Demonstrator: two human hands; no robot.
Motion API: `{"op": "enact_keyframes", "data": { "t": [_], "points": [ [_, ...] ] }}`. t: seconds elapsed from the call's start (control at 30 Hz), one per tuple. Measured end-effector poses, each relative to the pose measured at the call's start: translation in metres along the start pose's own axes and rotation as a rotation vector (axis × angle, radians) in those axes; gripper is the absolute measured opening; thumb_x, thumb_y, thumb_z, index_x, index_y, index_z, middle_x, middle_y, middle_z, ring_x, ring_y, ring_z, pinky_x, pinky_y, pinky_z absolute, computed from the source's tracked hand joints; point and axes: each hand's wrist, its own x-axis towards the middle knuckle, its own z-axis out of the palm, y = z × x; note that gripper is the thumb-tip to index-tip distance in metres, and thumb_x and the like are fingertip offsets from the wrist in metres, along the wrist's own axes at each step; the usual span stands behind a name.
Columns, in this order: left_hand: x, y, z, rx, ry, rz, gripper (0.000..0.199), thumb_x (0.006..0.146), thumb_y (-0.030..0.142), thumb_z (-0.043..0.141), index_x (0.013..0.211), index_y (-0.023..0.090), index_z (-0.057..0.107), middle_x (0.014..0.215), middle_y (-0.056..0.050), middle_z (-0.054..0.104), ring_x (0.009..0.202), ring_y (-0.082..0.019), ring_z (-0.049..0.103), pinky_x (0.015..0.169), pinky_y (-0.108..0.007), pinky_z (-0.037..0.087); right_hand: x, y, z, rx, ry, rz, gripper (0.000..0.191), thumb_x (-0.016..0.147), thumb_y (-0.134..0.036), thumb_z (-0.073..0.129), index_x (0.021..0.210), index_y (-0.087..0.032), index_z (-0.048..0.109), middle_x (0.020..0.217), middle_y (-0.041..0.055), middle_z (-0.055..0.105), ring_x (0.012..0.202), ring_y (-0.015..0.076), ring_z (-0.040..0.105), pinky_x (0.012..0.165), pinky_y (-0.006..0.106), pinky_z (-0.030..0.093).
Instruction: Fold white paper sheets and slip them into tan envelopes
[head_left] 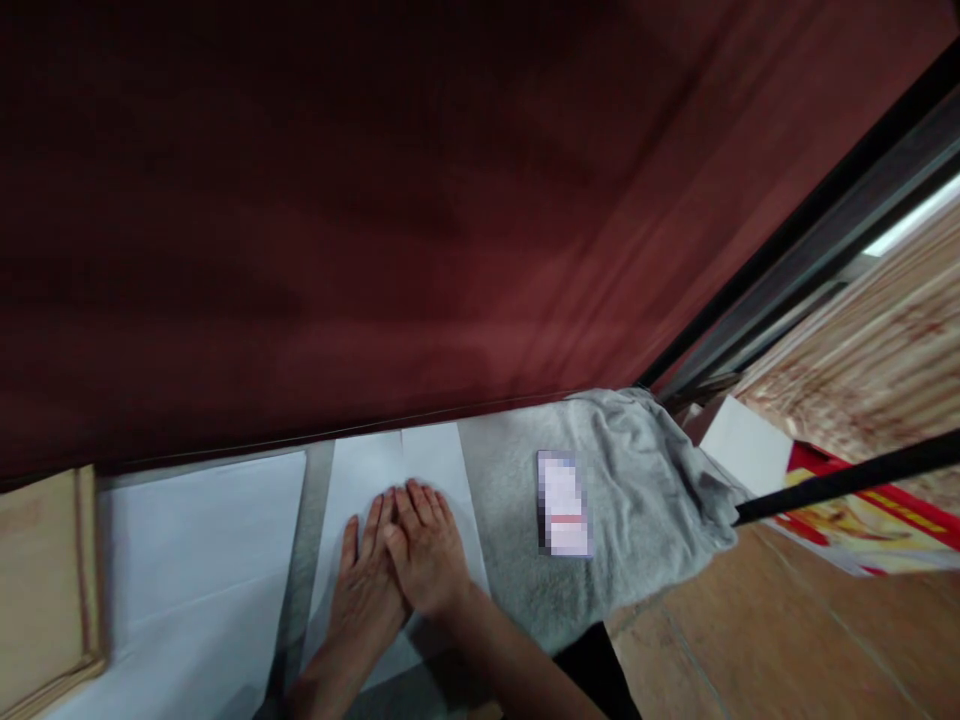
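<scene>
Dark red, smooth panelling (pixel 420 250) rose behind a narrow surface covered with soft grey cloth (pixel 499 485). On the cloth lay a narrow white paper sheet (pixel 435 452), beneath the left hand (pixel 367 590) and the right hand (pixel 433 555); both were flat, fingers extended, the right partly overlapping the left. A wider white sheet (pixel 217 540) lay leftward, beside a tan, straight-edged object (pixel 41 590); rightward lay a pixelated rectangular object (pixel 564 505).
</scene>
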Motion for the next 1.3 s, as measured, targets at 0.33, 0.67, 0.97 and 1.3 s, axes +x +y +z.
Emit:
{"op": "enact_keyframes", "data": {
  "t": [0.33, 0.67, 0.97, 1.3],
  "points": [
    [-0.004, -0.019, -0.003, 0.041, 0.092, -0.143, 0.065, 0.099, 0.035, 0.030, 0.149, -0.006, 0.042, 0.158, -0.030, 0.038, 0.151, -0.038, 0.032, 0.122, -0.056, 0.029, -0.017, 0.039, 0.004, -0.259, 0.144, 0.034, 0.064, 0.105, -0.047, 0.043, 0.157, -0.011, 0.036, 0.162, 0.0137, 0.039, 0.150, 0.0245, 0.037, 0.123, 0.043, 0.031],
    [-0.009, -0.001, -0.008, 0.037, 0.101, 0.016, 0.062, 0.098, 0.025, 0.037, 0.156, 0.003, 0.033, 0.159, -0.022, 0.042, 0.151, -0.031, 0.035, 0.123, -0.050, 0.030, -0.011, 0.031, -0.007, -0.218, 0.115, 0.067, 0.055, 0.108, -0.035, 0.032, 0.155, -0.006, 0.039, 0.162, 0.0162, 0.038, 0.152, 0.0262, 0.033, 0.123, 0.049, 0.030],
    [-0.017, 0.023, -0.019, 0.016, -0.083, 0.116, 0.062, 0.101, 0.028, 0.043, 0.158, 0.006, 0.030, 0.160, -0.021, 0.039, 0.151, -0.030, 0.034, 0.126, -0.051, 0.022, -0.018, 0.030, 0.002, -0.156, 0.006, -0.146, 0.052, 0.108, -0.027, 0.027, 0.157, -0.012, 0.035, 0.161, 0.0165, 0.040, 0.153, 0.0234, 0.029, 0.122, 0.052, 0.030],
    [-0.019, 0.029, -0.027, 0.070, -0.080, 0.119, 0.061, 0.103, 0.033, 0.041, 0.153, -0.001, 0.034, 0.158, -0.025, 0.041, 0.149, -0.032, 0.038, 0.124, -0.052, 0.025, -0.024, 0.046, -0.002, -0.216, 0.036, -0.199, 0.054, 0.107, -0.028, 0.028, 0.158, -0.011, 0.031, 0.162, 0.0203, 0.036, 0.153, 0.0271, 0.030, 0.121, 0.054, 0.032]
  ]
}}
